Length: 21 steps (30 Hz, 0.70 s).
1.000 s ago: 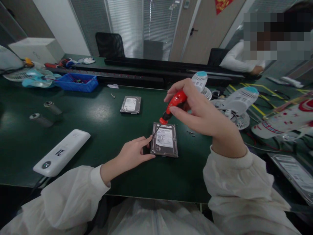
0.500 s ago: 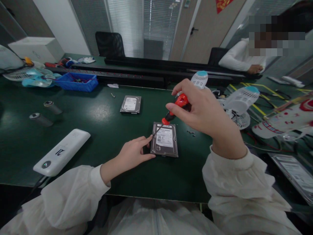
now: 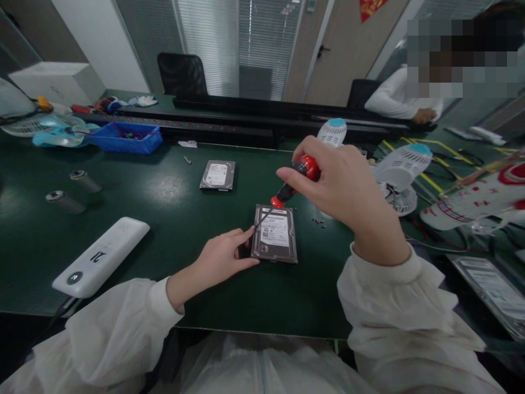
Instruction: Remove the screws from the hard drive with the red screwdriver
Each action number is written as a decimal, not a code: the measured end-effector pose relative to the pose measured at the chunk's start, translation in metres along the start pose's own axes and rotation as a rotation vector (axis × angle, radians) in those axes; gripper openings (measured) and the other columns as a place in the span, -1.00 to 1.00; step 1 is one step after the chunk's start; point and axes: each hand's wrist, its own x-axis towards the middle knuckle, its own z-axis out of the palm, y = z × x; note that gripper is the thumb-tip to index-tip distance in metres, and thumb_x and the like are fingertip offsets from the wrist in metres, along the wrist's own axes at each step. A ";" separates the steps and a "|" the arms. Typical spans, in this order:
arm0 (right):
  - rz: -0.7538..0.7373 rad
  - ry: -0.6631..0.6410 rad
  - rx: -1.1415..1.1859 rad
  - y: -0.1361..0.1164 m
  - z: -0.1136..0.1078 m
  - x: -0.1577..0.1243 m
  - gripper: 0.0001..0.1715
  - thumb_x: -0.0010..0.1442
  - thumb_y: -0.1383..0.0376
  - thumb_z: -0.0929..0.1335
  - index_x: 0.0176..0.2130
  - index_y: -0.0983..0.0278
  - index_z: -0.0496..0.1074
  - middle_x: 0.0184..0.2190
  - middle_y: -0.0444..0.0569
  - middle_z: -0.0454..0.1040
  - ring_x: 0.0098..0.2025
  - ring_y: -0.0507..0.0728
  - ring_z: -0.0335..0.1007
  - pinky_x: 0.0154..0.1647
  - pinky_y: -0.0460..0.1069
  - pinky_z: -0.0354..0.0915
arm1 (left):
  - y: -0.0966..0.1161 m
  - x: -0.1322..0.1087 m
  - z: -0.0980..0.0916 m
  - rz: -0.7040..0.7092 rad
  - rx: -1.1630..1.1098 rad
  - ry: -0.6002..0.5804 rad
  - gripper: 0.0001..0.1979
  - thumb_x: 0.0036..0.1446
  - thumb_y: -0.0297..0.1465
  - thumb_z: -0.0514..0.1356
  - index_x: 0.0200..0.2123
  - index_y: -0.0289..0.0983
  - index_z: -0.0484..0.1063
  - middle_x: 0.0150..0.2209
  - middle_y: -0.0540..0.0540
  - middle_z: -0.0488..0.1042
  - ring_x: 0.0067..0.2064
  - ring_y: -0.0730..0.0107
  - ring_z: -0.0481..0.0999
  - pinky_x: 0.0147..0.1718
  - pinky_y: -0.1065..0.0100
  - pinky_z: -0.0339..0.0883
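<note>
A silver hard drive (image 3: 283, 253) with a white label lies flat on the green table. My left hand (image 3: 223, 253) grips its left edge, with the index finger by the upper side and the thumb at the lower corner. My right hand (image 3: 334, 180) is closed around a red and black screwdriver (image 3: 286, 191). The tool slants down to the left, and its tip meets the drive's left edge beside my left index finger. Several small screws (image 3: 319, 222) lie just right of the drive. A second hard drive (image 3: 217, 175) rests farther back.
At left are a white power bank (image 3: 100, 257) and two metal cylinders (image 3: 65, 201). A blue bin (image 3: 127, 139) holds wires. White fans (image 3: 404, 164) stand on the right, near another drive (image 3: 492, 290). Across the table sits a person in a white sleeve (image 3: 388, 98).
My right hand has turned a little on the screwdriver handle, its fingers now lying differently around it. The tip and my left hand stay at the drive's edge. The view has shifted slightly.
</note>
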 end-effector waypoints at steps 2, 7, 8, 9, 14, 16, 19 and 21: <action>-0.037 -0.001 0.045 -0.001 0.001 -0.001 -0.59 0.37 0.01 0.28 -0.02 0.27 0.37 -0.31 -0.02 0.46 -0.38 0.13 0.30 -0.31 0.06 0.17 | 0.000 0.000 0.000 -0.005 0.004 -0.004 -0.29 0.24 -0.16 0.32 0.41 -0.14 0.27 -0.18 0.02 0.47 -0.40 0.43 0.44 -0.39 0.36 0.24; -0.225 -0.038 0.304 0.001 0.002 -0.002 -0.61 0.30 0.27 0.29 0.11 0.25 0.23 -0.04 0.03 0.45 -0.28 0.10 0.34 -0.27 0.04 0.24 | 0.000 0.001 0.001 -0.015 0.028 0.001 -0.29 0.23 -0.14 0.31 0.40 -0.16 0.29 -0.21 0.01 0.47 -0.37 0.40 0.45 -0.41 0.36 0.21; -0.226 -0.034 0.308 0.001 0.002 -0.002 -0.63 0.32 0.24 0.30 0.09 0.25 0.24 -0.12 -0.02 0.45 -0.33 0.07 0.31 -0.30 0.02 0.22 | 0.000 0.001 0.001 -0.013 0.029 0.000 -0.29 0.24 -0.14 0.31 0.40 -0.16 0.29 -0.21 0.01 0.47 -0.36 0.39 0.46 -0.41 0.36 0.21; -0.213 -0.024 0.292 0.000 0.002 -0.001 -0.65 0.33 0.20 0.32 0.07 0.26 0.27 -0.21 -0.07 0.43 -0.39 0.05 0.27 -0.34 0.01 0.18 | 0.000 0.001 0.001 -0.012 0.030 0.000 -0.29 0.24 -0.14 0.31 0.40 -0.16 0.28 -0.21 0.01 0.48 -0.35 0.38 0.47 -0.41 0.36 0.21; -0.132 0.004 0.174 0.000 0.006 0.000 -0.66 0.39 0.06 0.30 -0.03 0.26 0.32 -0.36 -0.13 0.40 -0.41 0.07 0.28 -0.36 0.02 0.12 | 0.000 0.000 0.001 -0.019 0.003 -0.005 -0.30 0.25 -0.13 0.28 0.40 -0.17 0.28 -0.16 0.00 0.49 -0.38 0.43 0.45 -0.43 0.37 0.23; -0.169 0.004 0.226 0.002 0.007 0.000 -0.68 0.36 0.15 0.30 0.03 0.25 0.27 -0.13 -0.01 0.47 -0.22 0.13 0.39 -0.23 0.04 0.23 | -0.001 0.000 0.001 -0.033 0.013 -0.007 -0.29 0.26 -0.11 0.26 0.41 -0.18 0.27 -0.18 0.00 0.50 -0.41 0.43 0.44 -0.43 0.36 0.24; -0.241 -0.009 0.328 0.005 0.009 0.000 -0.59 0.24 0.33 0.29 0.08 0.23 0.20 0.08 0.06 0.41 -0.06 0.15 0.39 -0.07 0.08 0.31 | -0.002 0.000 0.001 -0.025 0.026 -0.013 -0.29 0.25 -0.07 0.26 0.40 -0.17 0.28 -0.21 0.00 0.49 -0.41 0.40 0.44 -0.44 0.37 0.23; -0.243 -0.028 0.350 0.005 0.009 0.000 -0.57 0.24 0.34 0.29 0.09 0.22 0.18 0.00 0.01 0.43 -0.16 0.11 0.39 -0.13 0.06 0.30 | -0.002 0.001 0.001 -0.021 0.027 -0.007 -0.29 0.25 -0.07 0.26 0.40 -0.16 0.29 -0.22 0.01 0.48 -0.41 0.40 0.44 -0.45 0.37 0.22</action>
